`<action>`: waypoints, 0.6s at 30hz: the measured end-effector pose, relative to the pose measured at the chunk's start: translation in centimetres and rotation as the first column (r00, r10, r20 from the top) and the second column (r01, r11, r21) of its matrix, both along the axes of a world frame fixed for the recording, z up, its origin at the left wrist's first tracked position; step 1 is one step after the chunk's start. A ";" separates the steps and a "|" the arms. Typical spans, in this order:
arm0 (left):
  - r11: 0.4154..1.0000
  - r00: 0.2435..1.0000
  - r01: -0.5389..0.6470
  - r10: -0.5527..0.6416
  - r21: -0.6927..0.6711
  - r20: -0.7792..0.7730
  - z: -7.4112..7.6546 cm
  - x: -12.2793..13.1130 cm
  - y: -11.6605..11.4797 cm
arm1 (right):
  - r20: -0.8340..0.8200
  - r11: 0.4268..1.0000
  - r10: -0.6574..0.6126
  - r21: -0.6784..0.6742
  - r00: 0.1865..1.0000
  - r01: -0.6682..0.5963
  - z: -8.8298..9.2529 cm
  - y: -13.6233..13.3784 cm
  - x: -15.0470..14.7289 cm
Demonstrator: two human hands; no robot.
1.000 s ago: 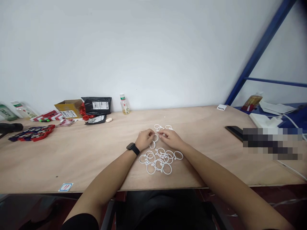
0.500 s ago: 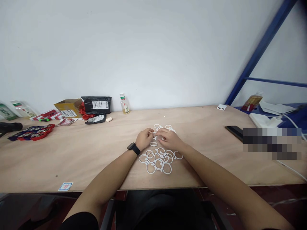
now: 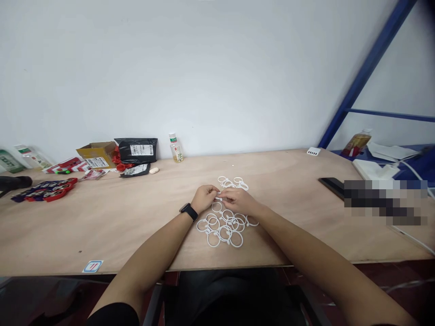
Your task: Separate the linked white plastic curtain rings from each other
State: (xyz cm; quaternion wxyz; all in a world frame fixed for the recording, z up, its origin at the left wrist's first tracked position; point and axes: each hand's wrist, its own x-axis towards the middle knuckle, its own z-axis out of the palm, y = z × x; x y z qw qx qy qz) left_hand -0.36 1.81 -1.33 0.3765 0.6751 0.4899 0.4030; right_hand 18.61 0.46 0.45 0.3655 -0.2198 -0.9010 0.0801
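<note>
My left hand (image 3: 204,198) and my right hand (image 3: 237,199) meet fingertip to fingertip over a wooden table (image 3: 136,217). Both pinch the same white plastic ring (image 3: 218,199), which hangs down between them. A black watch (image 3: 188,211) sits on my left wrist. Just below my hands lies a pile of several white rings (image 3: 222,225). A smaller group of white rings (image 3: 233,182) lies just beyond my fingers.
Along the back left stand a cardboard box (image 3: 97,154), a black parcel bag (image 3: 137,150), red packets (image 3: 47,188) and a small bottle (image 3: 176,148). A dark phone (image 3: 331,184) lies at the right. A blue metal frame (image 3: 367,72) rises at the far right.
My hands have drawn a little closer together and slightly towards me, with the ring still pinched between them. The piles have not moved.
</note>
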 end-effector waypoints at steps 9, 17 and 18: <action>0.989 0.989 0.142 -0.144 0.045 0.037 0.7 0.5 -0.9 | -0.139 0.992 -0.118 -0.069 0.983 0.109 -0.1 0.1 -0.3; 0.975 0.976 0.211 -0.215 0.068 0.045 0.8 0.2 -0.6 | -0.147 0.985 -0.158 -0.085 0.976 0.147 0.3 0.3 0.1; 0.976 0.977 0.205 -0.208 0.071 0.049 0.8 0.1 -0.5 | -0.151 0.983 -0.177 -0.080 0.973 0.166 0.2 0.4 0.2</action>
